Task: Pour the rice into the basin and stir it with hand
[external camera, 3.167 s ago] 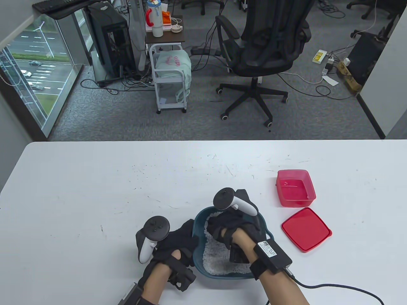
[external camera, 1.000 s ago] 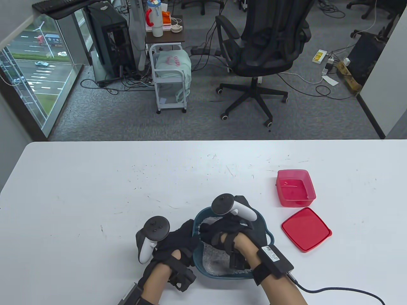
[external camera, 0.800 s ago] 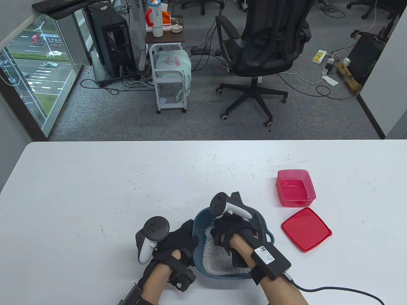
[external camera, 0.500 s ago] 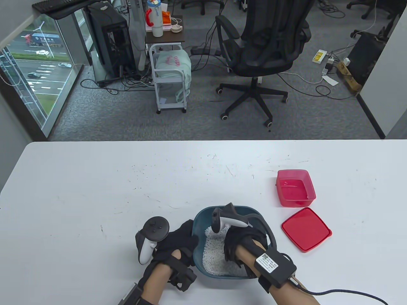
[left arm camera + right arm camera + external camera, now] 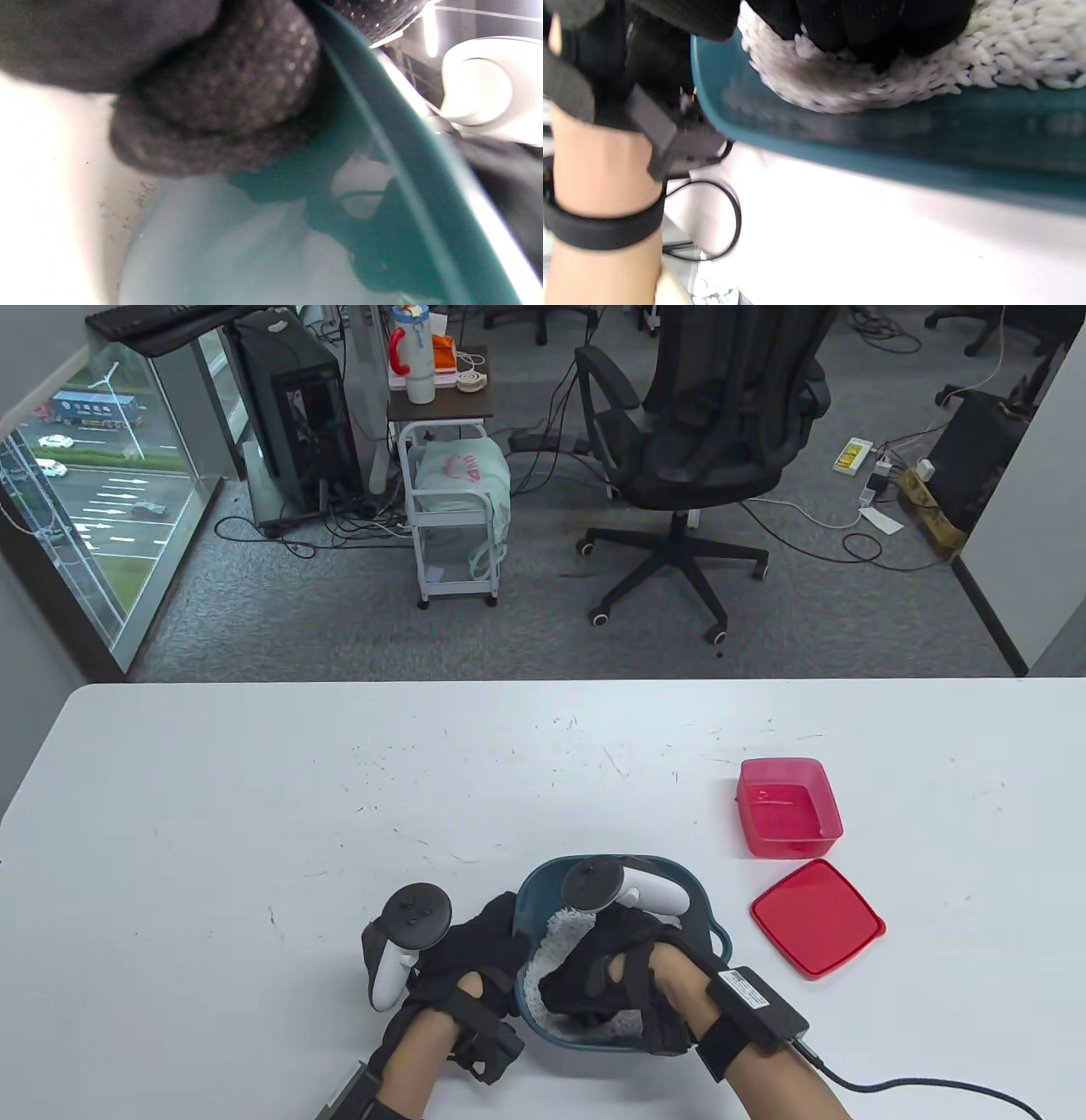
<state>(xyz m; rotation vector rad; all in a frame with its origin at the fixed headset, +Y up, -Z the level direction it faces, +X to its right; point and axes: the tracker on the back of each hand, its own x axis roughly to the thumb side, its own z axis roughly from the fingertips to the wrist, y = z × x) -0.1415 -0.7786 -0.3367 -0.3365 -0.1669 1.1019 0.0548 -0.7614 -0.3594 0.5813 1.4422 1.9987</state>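
A teal basin (image 5: 708,920) sits near the table's front edge with white rice (image 5: 562,931) in it. My left hand (image 5: 488,937) grips the basin's left rim, and its gloved fingers (image 5: 220,84) curl against the teal wall (image 5: 377,144). My right hand (image 5: 577,993) is down inside the basin at its near side. Its fingers (image 5: 857,25) are dug into the rice (image 5: 1009,51), with the tips buried. Rice is heaped against the near wall (image 5: 882,131). The basin's floor is mostly hidden under the hand.
An empty red box (image 5: 789,806) stands to the right of the basin, with its red lid (image 5: 816,918) lying flat in front of it. A cable (image 5: 916,1082) trails from my right wrist along the table's front edge. Beyond the table are an office chair and a cart.
My right hand has swept from the basin's far side back to its near left, dragging rice with it. The left hand and the basin have stayed in place.
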